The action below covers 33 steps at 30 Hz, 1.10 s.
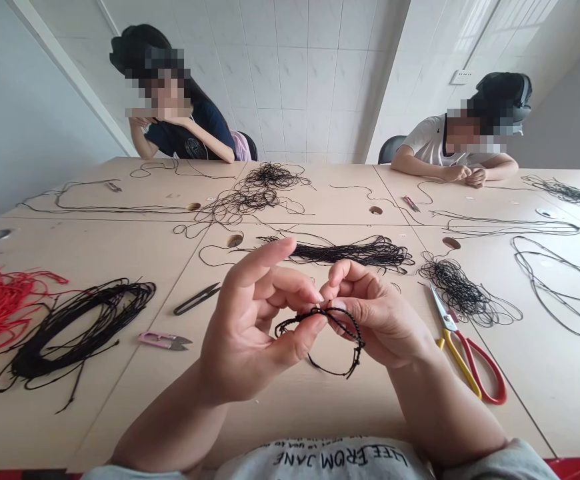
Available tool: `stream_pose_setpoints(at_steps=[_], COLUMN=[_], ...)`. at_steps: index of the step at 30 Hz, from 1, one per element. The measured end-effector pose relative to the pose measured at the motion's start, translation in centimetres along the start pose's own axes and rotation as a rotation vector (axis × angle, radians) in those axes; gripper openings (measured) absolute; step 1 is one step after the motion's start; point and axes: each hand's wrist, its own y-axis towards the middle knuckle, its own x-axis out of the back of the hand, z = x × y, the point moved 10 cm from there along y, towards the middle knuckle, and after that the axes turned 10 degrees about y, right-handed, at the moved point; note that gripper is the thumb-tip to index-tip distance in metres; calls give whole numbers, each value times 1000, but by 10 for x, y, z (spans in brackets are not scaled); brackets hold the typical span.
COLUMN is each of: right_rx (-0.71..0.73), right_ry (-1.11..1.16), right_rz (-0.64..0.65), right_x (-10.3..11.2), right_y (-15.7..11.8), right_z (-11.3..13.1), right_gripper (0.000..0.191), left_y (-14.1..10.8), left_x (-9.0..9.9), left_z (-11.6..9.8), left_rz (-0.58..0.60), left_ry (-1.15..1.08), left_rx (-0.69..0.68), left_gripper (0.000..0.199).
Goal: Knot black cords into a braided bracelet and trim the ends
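A thin black braided cord loop (pixel 358 333) hangs between my two hands above the table, in the middle of the view. My left hand (pixel 260 320) pinches it between thumb and fingertips, with the index finger raised. On the other side, my right hand (pixel 373 310) closes thumb and fingers on the same cord, close to the left fingertips. The loop droops below the right fingers, with small knots and a short end at its right side. Behind the hands lies a long bundle of black cords (pixel 350 253).
Red-and-yellow scissors (pixel 463 347) and tangled black cord (pixel 455 287) lie right. Left are pink snips (pixel 165 341), black tweezers (pixel 197 299), a black cord coil (pixel 80 327) and red cords (pixel 0 307). Two people sit across the table (pixel 135 253), one handling something small.
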Motion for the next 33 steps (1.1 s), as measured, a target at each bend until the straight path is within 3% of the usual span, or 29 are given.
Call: stream_pose_setpoints(at_steps=[6,12,16,22,27,33], right_rx=[17,85,217,406,524,484], right_ry=[-79,-218,-430,-793,-835,-746], right_rz=[-36,0,36,-22,-29,-45], right_x=[-1,-5,-12,-23,-29,-24], right_y=[0,-7,-17,-32,-36,-32], right_z=[1,13,28,39,40,37], right_gripper=[22,17,14,13,11,8], left_y=[1,-3,-4,-5,-4,-3], left_x=[0,2,3,-1,-2,-4], left_z=[-3,-2,-10,-19,-11,-3], left_rz=[22,-13,-12,10,15,25], left_ry=[15,14,149,305,235,84], left_rx=[-35,12,-88,-241,-122,0], left_gripper=[89,86,87,86,82,84])
